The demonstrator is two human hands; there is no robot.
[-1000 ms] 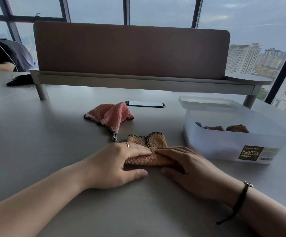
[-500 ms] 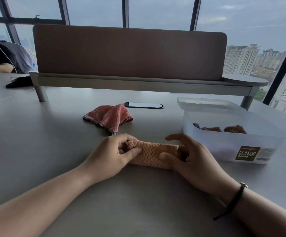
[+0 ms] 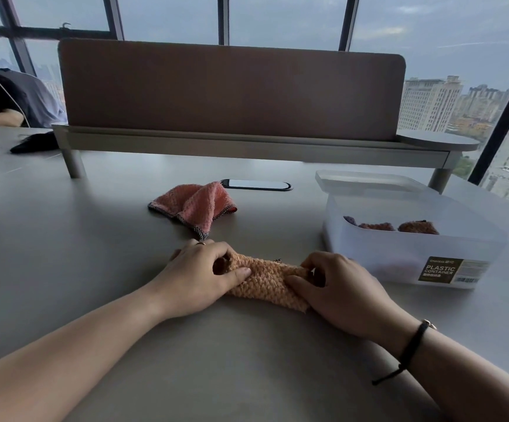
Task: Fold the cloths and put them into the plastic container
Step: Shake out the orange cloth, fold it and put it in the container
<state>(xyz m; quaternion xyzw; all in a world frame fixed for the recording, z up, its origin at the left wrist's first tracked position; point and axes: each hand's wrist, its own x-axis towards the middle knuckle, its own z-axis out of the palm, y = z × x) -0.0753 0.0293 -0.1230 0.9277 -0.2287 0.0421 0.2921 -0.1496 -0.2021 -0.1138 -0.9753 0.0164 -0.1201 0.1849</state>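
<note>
The orange cloth (image 3: 266,283) lies on the table (image 3: 64,254) right in front of you, folded into a narrow strip running L to R, its right end a bit nearer you than its left. Your left hand (image 3: 200,277) grips the strip's left end: thumb laid across the top of the fabric, other fingers curled over the far edge, a ring showing on one finger. Your right hand (image 3: 343,287) holds the right end, thumb tip pressed on the top face, fingers bent & tucked at the far side of the cloth; a dark bracelet (image 3: 411,348) sits on that wrist. So the cloth spans between both hands w/ its middle section bare. Just beyond your left hand, a pink cloth (image 3: 196,205) lies bunched and unfolded, its checked-trim corner pointing toward your knuckles; can't tell if it touches them. To the right of the strip, near your right hand, stands the plastic container (image 3: 414,254), open, w/ folded cloths (image 3: 399,226) inside at its far end. Its lid (image 3: 368,182) lies behind it. A phone (image 3: 256,184) lies flat past the pink cloth, in front of the desk divider (image 3: 231,92).
</note>
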